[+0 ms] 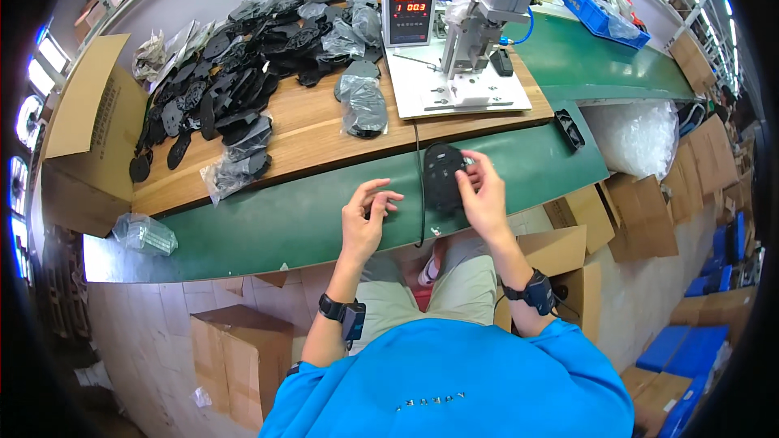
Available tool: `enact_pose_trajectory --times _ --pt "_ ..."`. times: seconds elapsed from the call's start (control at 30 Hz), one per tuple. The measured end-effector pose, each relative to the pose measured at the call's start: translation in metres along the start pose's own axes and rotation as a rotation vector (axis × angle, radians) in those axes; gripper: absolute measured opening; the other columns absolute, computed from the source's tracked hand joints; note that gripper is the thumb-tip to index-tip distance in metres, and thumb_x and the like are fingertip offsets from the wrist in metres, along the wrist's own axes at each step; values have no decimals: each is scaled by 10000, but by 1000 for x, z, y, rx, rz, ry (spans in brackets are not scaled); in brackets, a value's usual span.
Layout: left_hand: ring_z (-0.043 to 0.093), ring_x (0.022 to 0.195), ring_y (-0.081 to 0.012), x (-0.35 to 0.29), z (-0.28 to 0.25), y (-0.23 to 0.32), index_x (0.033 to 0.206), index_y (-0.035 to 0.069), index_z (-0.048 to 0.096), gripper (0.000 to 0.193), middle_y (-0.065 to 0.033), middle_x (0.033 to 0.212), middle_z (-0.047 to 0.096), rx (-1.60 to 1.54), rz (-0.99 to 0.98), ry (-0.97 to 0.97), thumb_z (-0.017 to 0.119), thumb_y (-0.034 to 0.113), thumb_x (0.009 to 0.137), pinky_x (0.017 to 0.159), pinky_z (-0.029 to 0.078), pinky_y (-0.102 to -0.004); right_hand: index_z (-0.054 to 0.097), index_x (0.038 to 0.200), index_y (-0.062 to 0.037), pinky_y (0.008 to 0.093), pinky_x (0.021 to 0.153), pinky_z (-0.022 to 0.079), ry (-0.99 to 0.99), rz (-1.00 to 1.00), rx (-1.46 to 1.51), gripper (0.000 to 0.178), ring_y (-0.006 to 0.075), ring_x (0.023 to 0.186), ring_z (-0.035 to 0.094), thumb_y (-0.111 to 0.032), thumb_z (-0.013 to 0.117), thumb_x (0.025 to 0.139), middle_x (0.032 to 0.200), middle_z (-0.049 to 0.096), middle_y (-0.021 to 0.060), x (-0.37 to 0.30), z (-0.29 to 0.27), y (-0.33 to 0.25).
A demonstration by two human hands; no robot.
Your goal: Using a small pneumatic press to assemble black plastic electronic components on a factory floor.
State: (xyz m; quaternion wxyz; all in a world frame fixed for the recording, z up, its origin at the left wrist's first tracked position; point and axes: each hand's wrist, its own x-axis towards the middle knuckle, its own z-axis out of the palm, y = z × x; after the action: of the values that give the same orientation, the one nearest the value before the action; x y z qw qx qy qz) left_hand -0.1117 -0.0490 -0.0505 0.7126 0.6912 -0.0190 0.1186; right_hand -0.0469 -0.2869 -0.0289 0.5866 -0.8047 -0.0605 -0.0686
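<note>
- Well left of the pneumatic press (466, 45), loose black plates (235, 73) lie heaped on the bench (300, 227).
- Nearer, to the front-left of the press, the left hand (365, 215) is half open with loosely curled fingers; nothing shows in it, and it is apart from the held plate.
- In front of the press, on the person's side, is the rounded black plastic plate (442, 182), just right of a black cable (419, 186). It looks light, thin and stiff, probably smooth enough to slip and more easily scuffed than bent. Its long side edges seem the best hold, clear of the small openings in its face.
- Also in front of the press, the right hand (484, 195) is closed partway on the plate's right edge, thumb toward the near face; the plate extends left from it. Whether the plate touches the bench, I cannot tell.
</note>
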Motion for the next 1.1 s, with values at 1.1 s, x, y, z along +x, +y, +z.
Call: enact_pose_trajectory --times 1.1 --pt "645 854 -106 3 -7 -25 1203 -19 690 226 -109 1025 759 94 56 -32 535 130 1133 763 514 -251 607 1475 -9 404 1087 518 914 751 -295 804 302 1267 659 -267 935 788 1427 650 212 -289 -274 244"
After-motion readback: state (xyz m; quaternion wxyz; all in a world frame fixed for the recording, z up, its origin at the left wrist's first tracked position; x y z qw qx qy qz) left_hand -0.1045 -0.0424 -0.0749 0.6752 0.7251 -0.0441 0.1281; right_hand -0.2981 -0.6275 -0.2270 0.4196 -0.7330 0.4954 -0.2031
